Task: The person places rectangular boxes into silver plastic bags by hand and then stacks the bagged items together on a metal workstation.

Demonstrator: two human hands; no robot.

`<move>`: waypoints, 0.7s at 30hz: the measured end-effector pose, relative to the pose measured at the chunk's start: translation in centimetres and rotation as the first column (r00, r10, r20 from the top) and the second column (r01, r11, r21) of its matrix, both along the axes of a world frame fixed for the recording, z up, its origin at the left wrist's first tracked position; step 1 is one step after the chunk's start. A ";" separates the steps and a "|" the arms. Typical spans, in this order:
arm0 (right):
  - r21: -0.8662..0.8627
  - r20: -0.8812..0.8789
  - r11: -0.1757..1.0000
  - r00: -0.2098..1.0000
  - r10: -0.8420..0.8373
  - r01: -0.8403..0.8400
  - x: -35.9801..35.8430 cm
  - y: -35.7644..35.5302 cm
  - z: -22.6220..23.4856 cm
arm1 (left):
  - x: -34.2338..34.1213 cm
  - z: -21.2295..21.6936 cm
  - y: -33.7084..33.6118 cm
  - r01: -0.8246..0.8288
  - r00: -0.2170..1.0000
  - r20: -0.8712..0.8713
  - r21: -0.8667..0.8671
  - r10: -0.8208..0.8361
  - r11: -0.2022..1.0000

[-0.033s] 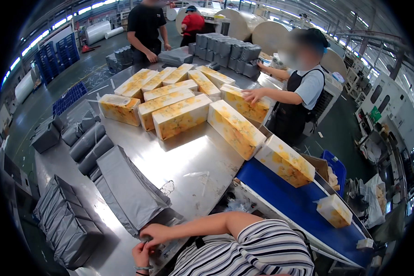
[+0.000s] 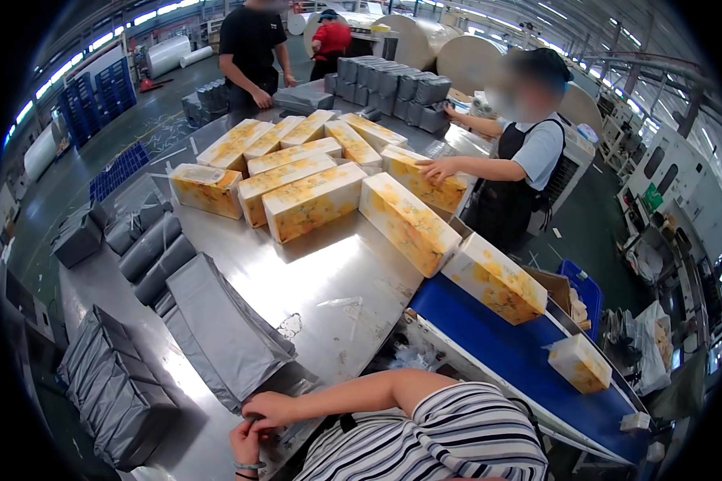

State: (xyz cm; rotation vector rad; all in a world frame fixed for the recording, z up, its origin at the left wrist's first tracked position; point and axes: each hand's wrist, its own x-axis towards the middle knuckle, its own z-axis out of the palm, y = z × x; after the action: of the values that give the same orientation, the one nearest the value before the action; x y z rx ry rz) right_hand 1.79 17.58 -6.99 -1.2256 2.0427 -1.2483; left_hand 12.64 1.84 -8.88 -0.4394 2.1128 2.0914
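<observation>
Both hands are meeting at the near edge of the tabletop (image 2: 337, 272). The right hand (image 2: 269, 409) is lying with fingers curled over the near end of a flat grey plastic bag (image 2: 221, 329); the left hand (image 2: 245, 442) is sitting just below, fingers bent toward the same end. Both appear to be pinching the bag's edge, though the grip itself is partly hidden. The bag is stretching away toward the tabletop's middle. Judgement: thin film, light, limp and slippery on steel; best taken at the open end, both corners. Folded grey bag stacks (image 2: 112, 385) are lying at the left edge. Yellow floral boxes (image 2: 313, 200) are crowding the far side; a co-worker's hand (image 2: 437, 170) is resting on one.
</observation>
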 end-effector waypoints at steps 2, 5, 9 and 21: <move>0.051 0.177 0.998 0.984 -0.037 0.029 0.1 -0.2 0.8 | -0.6 0.1 -0.3 0.052 0.998 -0.031 -0.002 -0.052 0.999; -0.327 0.769 0.811 0.635 -0.070 0.485 -0.4 4.3 -0.9 | -0.1 0.6 -1.1 0.108 0.991 0.083 0.010 -0.108 0.994; -0.036 -0.179 0.948 0.931 -0.319 0.318 5.4 20.3 -0.1 | 0.7 4.5 -2.6 0.204 0.959 0.222 -0.111 -0.176 0.973; 0.262 -0.871 0.935 0.358 0.336 -0.238 -9.8 12.6 4.4 | -5.3 5.9 -2.7 -0.218 0.509 -0.028 -0.971 -0.861 -0.098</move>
State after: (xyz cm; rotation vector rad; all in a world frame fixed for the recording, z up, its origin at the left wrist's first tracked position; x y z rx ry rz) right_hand -7.97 30.14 -2.54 -2.4729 2.2854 -0.2045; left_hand 7.37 -0.86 -3.03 1.2344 3.1737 -0.2146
